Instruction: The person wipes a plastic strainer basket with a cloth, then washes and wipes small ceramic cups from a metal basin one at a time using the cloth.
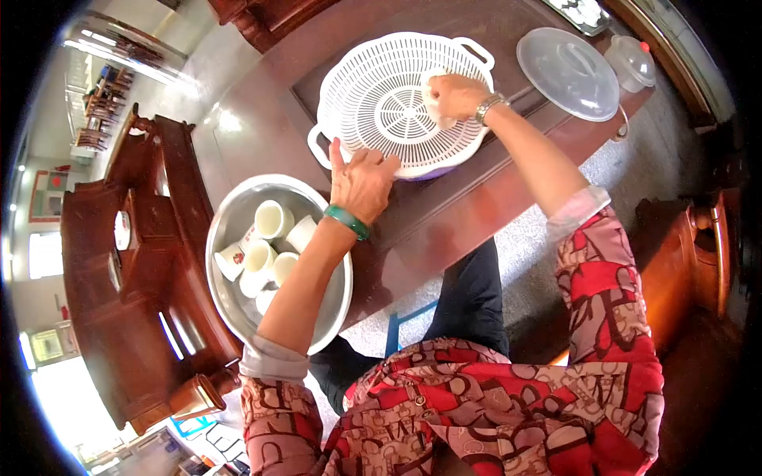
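A white slotted plastic colander (373, 75) with two loop handles rests on the dark wooden table. My left hand (362, 184), with a green bangle at the wrist, grips its near left rim beside a handle. Over the right side of the basket, my right hand (462, 97) is closed around a bunched white cloth (441, 119), which touches the slotted inside. Part of the cloth is hidden by my fingers. At my left forearm stands a metal basin (226, 297) holding several white cups (272, 219), some lying on their sides.
A clear plastic lid (567, 71) lies at the table's right end, near a lidded container (633, 62) with a red knob. A tray of white items (585, 14) is behind them. Carved wooden seats (151, 262) stand to the left.
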